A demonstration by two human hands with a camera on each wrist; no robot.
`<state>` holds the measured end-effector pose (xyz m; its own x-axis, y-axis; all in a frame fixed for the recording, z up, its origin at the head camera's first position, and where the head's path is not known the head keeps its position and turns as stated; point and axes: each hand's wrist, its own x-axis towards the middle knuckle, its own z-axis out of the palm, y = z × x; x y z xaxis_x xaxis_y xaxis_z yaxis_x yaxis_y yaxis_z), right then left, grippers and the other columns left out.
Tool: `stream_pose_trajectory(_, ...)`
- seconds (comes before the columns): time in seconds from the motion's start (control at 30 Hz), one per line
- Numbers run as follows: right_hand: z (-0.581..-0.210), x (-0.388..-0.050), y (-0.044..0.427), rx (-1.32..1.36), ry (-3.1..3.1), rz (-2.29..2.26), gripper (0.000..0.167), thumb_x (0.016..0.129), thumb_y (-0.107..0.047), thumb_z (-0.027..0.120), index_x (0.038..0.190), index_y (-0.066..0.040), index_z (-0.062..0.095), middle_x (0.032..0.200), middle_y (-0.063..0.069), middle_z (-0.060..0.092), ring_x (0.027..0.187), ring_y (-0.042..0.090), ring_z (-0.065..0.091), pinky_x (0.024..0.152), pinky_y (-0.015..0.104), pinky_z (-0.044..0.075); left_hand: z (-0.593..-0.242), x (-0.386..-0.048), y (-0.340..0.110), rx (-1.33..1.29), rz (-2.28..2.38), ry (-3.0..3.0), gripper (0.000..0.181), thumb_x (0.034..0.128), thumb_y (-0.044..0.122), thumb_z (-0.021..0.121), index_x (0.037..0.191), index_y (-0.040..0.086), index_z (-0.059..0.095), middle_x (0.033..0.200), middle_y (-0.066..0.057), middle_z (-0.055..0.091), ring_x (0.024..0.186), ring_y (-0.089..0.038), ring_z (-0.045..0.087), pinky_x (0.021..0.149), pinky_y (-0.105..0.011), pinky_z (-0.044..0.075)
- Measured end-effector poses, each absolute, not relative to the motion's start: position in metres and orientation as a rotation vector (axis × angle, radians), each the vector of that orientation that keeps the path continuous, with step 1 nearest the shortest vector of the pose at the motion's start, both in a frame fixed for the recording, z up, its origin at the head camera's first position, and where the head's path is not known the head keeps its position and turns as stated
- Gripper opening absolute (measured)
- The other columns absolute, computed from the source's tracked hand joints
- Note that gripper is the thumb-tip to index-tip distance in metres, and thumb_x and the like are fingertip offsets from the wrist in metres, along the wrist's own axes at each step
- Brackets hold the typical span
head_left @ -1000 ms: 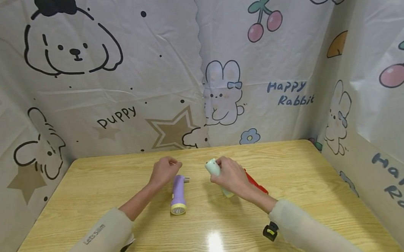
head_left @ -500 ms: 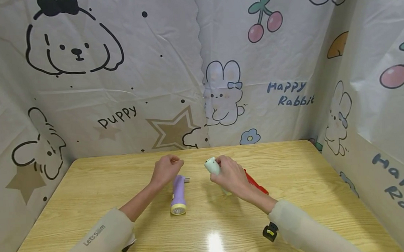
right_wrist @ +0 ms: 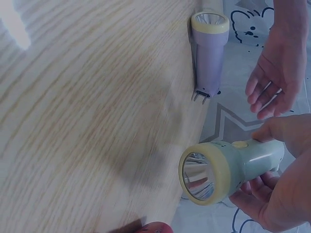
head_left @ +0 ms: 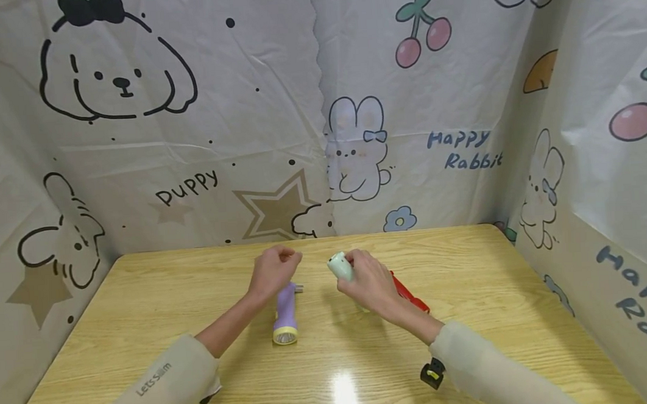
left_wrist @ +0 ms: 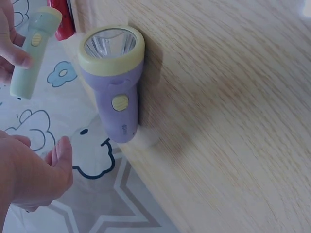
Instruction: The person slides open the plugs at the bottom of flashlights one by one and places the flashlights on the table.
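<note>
A wooden table [head_left: 169, 289] spreads around the purple flashlight [head_left: 286, 314] lying on it. Just above that flashlight's far end hovers the left hand [head_left: 274, 271], fingers loose and holding nothing; to the flashlight's right, the right hand [head_left: 370, 280] grips a mint-green flashlight [head_left: 340, 267] off the table. Farther right lies a partly hidden red object [head_left: 409, 294].

A mint-green, cream-rimmed flashlight [right_wrist: 255, 159] tilts in the right hand [head_left: 368, 280].
</note>
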<state>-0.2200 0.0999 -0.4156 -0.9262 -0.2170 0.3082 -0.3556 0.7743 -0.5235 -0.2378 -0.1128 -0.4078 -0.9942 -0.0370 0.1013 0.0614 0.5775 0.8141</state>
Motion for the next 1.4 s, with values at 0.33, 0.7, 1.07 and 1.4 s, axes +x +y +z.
stream_pose_trajectory(0.33,-0.416,-0.220,0.100,0.432,-2.749,0.861,0.041,0.077,-0.014,0.077,0.113,-0.001,0.064,0.099,0.008,0.064,0.078,0.020,0.058,0.061,0.033,0.050,-0.403,-0.234,-0.105,-0.042,-1.461,-2.648,0.035,0.0967,0.026,0.061,0.117,-0.002,0.068,0.101,-0.011,0.069,0.091,-0.024,0.064,0.080,-0.039,0.054)
stream_pose_trajectory(0.7,-0.414,-0.223,0.101,0.420,-2.729,0.904,0.043,0.076,-0.012,0.078,0.114,0.001,0.064,0.103,0.011,0.065,0.084,0.022,0.060,0.066,0.038,0.051,-0.402,-0.234,-0.099,-0.053,-1.498,-2.609,0.029,0.0952,0.024,0.064,0.111,0.001,0.071,0.098,-0.009,0.071,0.089,-0.024,0.066,0.079,-0.038,0.056)
stream_pose_trajectory(1.07,-0.413,-0.224,0.099,0.413,-2.701,0.935,0.042,0.077,-0.013,0.078,0.114,-0.001,0.063,0.103,0.010,0.064,0.082,0.021,0.059,0.065,0.036,0.049,-0.393,-0.232,-0.088,-0.115,-1.560,-2.574,0.028,0.0947,0.024,0.066,0.109,0.001,0.073,0.094,-0.007,0.071,0.087,-0.022,0.065,0.075,-0.036,0.055)
stream_pose_trajectory(1.4,-0.412,-0.224,0.095,0.411,-2.687,0.954,0.042,0.077,-0.012,0.078,0.115,-0.001,0.063,0.106,0.010,0.064,0.083,0.021,0.058,0.066,0.035,0.048,-0.391,-0.230,-0.080,-0.136,-1.654,-2.558,0.027,0.0946,0.021,0.064,0.109,0.000,0.073,0.093,-0.011,0.072,0.080,-0.020,0.067,0.067,-0.030,0.055)
